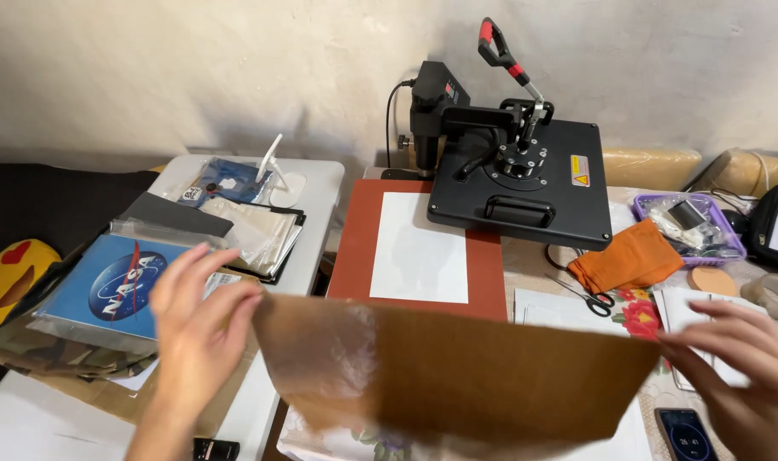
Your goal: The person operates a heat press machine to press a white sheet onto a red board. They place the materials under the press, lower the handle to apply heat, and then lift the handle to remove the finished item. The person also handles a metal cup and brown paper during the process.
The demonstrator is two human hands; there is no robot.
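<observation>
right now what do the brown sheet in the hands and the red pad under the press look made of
The brown sheet looks like a thin, glossy, semi-translucent film, perhaps a non-stick coated sheet: it shows glare and flexes between the left hand and right hand. The red pad looks matte and rubbery, possibly silicone, with white paper lying on it.

Paper (419, 256) on pad (355, 248) — press (512, 171) behind; scissors (589, 297) to rt.

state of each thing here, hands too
brown sheet: held up at both ends, shiny
left hand: gripping the sheet's left edge
right hand: gripping its right edge
heat press: swung open, handle up
white paper: flat on the red pad
scissors: closed
phone: screen lit
</observation>
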